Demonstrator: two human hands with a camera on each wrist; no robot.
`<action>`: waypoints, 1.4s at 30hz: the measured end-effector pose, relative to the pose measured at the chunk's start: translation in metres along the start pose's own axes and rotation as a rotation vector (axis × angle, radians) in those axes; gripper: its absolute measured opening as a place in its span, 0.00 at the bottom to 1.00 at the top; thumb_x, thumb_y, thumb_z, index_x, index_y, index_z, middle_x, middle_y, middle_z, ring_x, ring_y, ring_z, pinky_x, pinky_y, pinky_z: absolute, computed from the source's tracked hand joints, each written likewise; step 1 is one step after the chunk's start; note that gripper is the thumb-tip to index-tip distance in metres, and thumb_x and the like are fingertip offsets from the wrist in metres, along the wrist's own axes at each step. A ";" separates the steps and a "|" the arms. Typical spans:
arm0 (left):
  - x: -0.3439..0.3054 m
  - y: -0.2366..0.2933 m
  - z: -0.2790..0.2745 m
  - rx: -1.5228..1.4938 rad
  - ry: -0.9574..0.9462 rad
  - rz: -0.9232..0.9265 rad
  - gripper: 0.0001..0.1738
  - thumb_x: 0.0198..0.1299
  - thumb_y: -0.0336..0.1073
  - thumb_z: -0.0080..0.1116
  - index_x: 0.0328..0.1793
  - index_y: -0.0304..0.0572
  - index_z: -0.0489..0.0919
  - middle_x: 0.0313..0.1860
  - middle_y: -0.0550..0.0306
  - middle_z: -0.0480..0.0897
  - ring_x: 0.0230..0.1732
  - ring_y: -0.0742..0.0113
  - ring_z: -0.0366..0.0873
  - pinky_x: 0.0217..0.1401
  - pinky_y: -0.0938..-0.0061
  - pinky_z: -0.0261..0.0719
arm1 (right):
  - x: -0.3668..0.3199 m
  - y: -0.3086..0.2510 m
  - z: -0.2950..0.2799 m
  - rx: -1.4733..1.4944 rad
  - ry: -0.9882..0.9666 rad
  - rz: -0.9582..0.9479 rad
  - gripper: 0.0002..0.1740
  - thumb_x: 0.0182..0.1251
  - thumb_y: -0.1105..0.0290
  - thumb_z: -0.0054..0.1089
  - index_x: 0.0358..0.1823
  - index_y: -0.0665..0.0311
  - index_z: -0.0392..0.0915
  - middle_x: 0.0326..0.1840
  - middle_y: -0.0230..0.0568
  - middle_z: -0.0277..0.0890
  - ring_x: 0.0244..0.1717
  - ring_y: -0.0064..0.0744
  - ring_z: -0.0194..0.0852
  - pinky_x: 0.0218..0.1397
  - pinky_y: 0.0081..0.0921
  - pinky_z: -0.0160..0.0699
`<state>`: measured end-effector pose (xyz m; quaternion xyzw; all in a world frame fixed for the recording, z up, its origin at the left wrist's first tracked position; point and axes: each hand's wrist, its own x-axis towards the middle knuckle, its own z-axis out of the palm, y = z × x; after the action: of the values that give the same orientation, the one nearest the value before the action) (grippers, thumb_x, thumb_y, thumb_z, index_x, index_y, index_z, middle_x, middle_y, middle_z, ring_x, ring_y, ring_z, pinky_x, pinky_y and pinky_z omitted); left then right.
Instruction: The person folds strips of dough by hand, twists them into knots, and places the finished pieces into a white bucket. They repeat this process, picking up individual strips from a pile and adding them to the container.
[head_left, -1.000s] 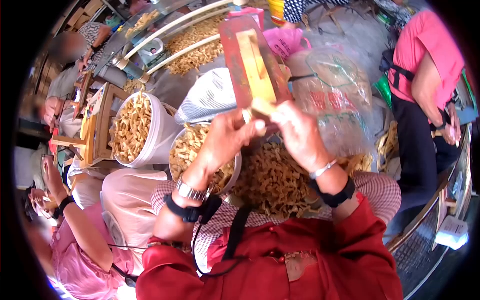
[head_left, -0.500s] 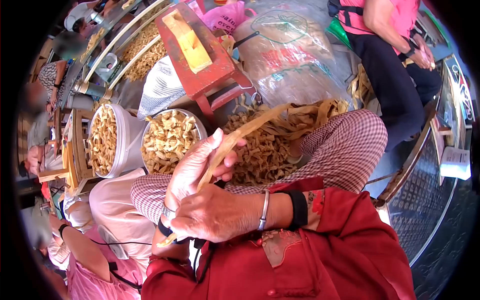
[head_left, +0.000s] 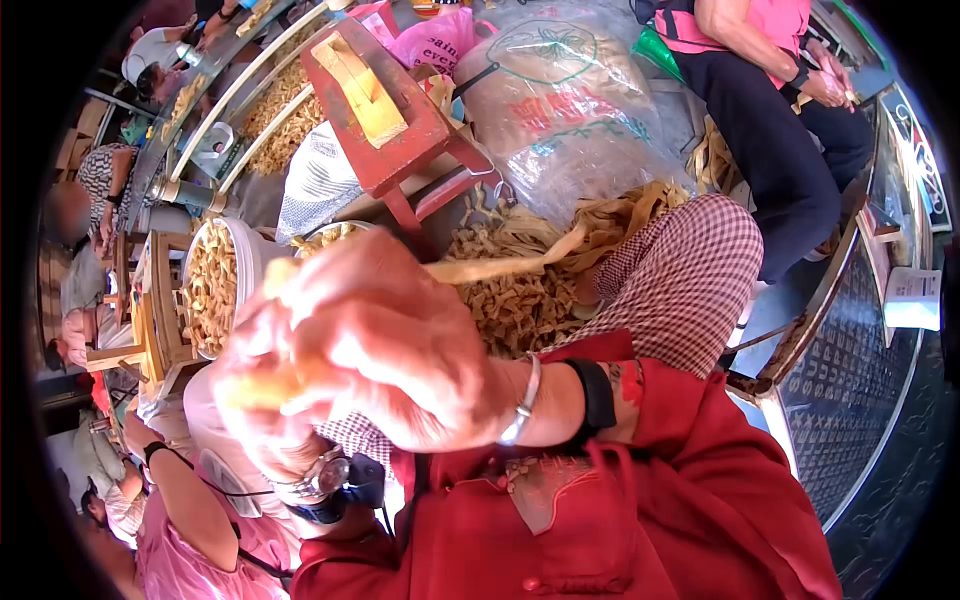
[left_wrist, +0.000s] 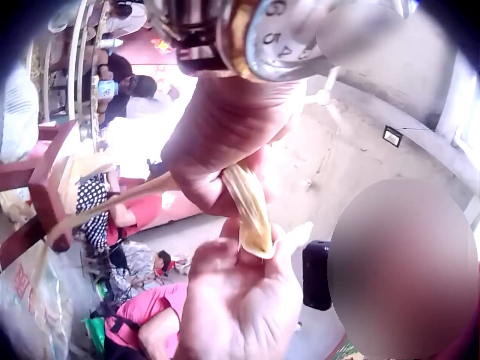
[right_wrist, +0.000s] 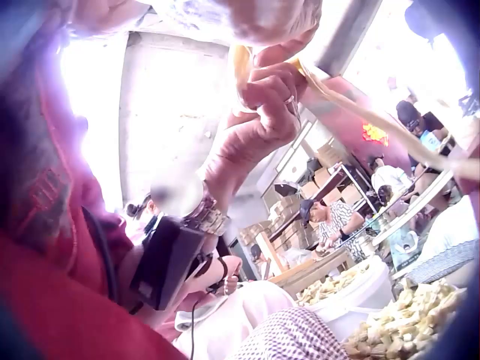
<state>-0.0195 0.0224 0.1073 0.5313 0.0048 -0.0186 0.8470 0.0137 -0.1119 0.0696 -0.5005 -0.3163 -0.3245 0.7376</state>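
A long, flat tan strip (head_left: 490,268) runs from my hands towards the loose strips by my knee. My right hand (head_left: 400,340) is raised in front of me, blurred, and covers much of my left hand (head_left: 265,435) in the head view. In the left wrist view my left hand (left_wrist: 229,135) grips the strip, whose folded end (left_wrist: 253,225) sticks out below. There the fingers of my right hand (left_wrist: 240,307) pinch that end. Below lies a pile of small knotted strips (head_left: 510,325).
White buckets (head_left: 245,270) of knotted pieces stand on the left. A red stool (head_left: 430,150) bears a wooden block (head_left: 362,90). Beyond it sits a large clear plastic sack (head_left: 570,110). A person in pink (head_left: 745,40) sits at right, others at left.
The wooden block, earlier near both hands, stays on the stool. My hands came back with the strip, then rose close to the head camera, and the strip now trails rightward from them.
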 end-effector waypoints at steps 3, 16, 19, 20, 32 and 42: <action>0.004 -0.012 -0.029 0.014 0.024 -0.331 0.13 0.63 0.37 0.47 0.32 0.32 0.70 0.12 0.62 0.62 0.09 0.76 0.55 0.10 0.78 0.59 | -0.014 0.018 -0.002 -0.121 -0.001 0.071 0.04 0.67 0.75 0.55 0.38 0.69 0.72 0.39 0.41 0.71 0.38 0.36 0.73 0.41 0.27 0.74; 0.004 -0.029 -0.008 1.025 -0.089 0.269 0.07 0.61 0.32 0.58 0.38 0.35 0.76 0.33 0.52 0.77 0.28 0.70 0.73 0.29 0.77 0.73 | -0.031 0.020 -0.015 -0.256 -0.131 0.647 0.08 0.67 0.68 0.49 0.40 0.65 0.74 0.24 0.46 0.73 0.26 0.46 0.76 0.26 0.35 0.71; 0.005 -0.035 -0.002 1.631 -0.079 0.844 0.04 0.54 0.27 0.59 0.36 0.37 0.76 0.48 0.46 0.75 0.45 0.54 0.76 0.39 0.68 0.76 | -0.032 0.025 -0.026 -0.249 -0.378 0.695 0.09 0.68 0.68 0.49 0.39 0.66 0.74 0.28 0.48 0.75 0.27 0.47 0.76 0.27 0.34 0.69; 0.002 -0.038 -0.002 1.579 -0.075 0.769 0.05 0.54 0.26 0.58 0.37 0.37 0.76 0.47 0.46 0.76 0.43 0.53 0.77 0.40 0.68 0.76 | -0.032 0.028 -0.029 -0.227 -0.450 0.698 0.09 0.67 0.68 0.49 0.37 0.66 0.74 0.28 0.48 0.75 0.27 0.48 0.76 0.26 0.34 0.69; -0.003 -0.053 -0.023 0.133 -0.070 -0.007 0.25 0.57 0.39 0.66 0.56 0.34 0.73 0.41 0.56 0.81 0.40 0.72 0.78 0.45 0.81 0.75 | -0.046 0.024 -0.049 -0.051 -0.418 0.457 0.11 0.70 0.64 0.52 0.44 0.64 0.69 0.32 0.47 0.73 0.33 0.46 0.78 0.34 0.32 0.73; 0.007 -0.068 -0.006 0.964 -0.199 0.288 0.25 0.56 0.36 0.64 0.60 0.37 0.76 0.49 0.54 0.75 0.49 0.63 0.73 0.54 0.74 0.71 | -0.051 0.034 -0.059 -0.025 -0.447 0.713 0.11 0.71 0.65 0.50 0.39 0.68 0.72 0.25 0.48 0.73 0.26 0.40 0.77 0.29 0.29 0.71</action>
<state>-0.0151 -0.0020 0.0439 0.8525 -0.1581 0.0477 0.4960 0.0188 -0.1500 -0.0067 -0.6456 -0.2716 0.0639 0.7109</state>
